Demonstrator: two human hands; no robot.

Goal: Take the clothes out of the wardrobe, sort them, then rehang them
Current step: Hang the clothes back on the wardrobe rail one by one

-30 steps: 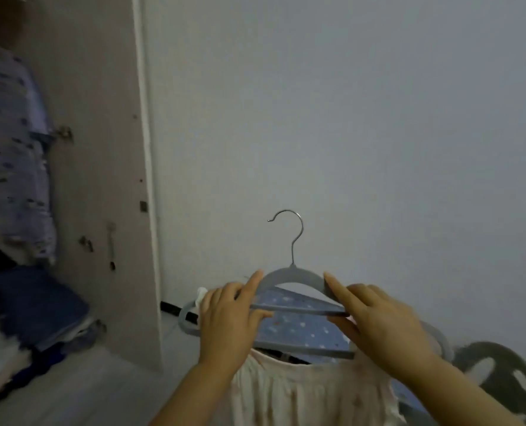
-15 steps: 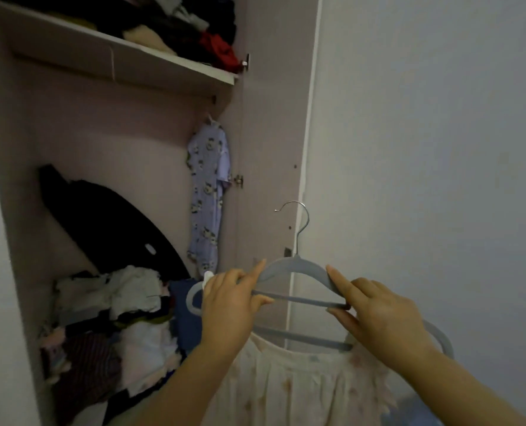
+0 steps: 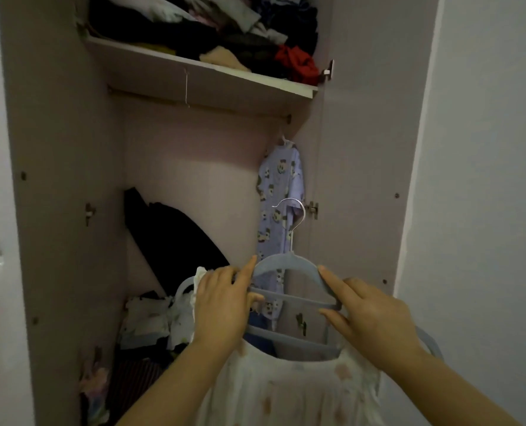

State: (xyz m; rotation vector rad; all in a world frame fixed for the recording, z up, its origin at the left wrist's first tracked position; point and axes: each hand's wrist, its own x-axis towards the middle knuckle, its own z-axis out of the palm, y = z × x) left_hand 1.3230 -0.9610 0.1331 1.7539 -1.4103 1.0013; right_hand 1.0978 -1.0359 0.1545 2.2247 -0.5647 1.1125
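While both hands keep it raised before the open pale-pink wardrobe (image 3: 65, 179), the grey flocked clothes hanger with a silver wire hook (image 3: 289, 262) sits between them, hook upright.

Left hand (image 3: 221, 305): fingers curled over the hanger's left shoulder, index finger lying along the arch, thumb on the upper crossbar. Firm grip.

Right hand (image 3: 375, 318): index finger laid along the right shoulder, thumb beneath at the end of the crossbar, pinching the hanger. Its remaining fingers are folded; what they touch cannot be told.

A pale cream floral-print garment (image 3: 286, 388) hangs from the hanger's lower bar, below both hands and between the forearms.

Beyond the hands:
- lilac cartoon-print garment (image 3: 278, 186), hanging just above the hook, at the right end of the brown rail (image 3: 169, 99).
- pink shelf (image 3: 194, 78) above the rail, piled with a jumble of dark, red and tan clothes (image 3: 224, 35).
- black curved object (image 3: 175, 235), up and left of the left hand, leaning on the back panel.
- heap of white and dark clothes (image 3: 151, 318), left of the left hand.
- plain white wall (image 3: 486, 179), right of the right hand.
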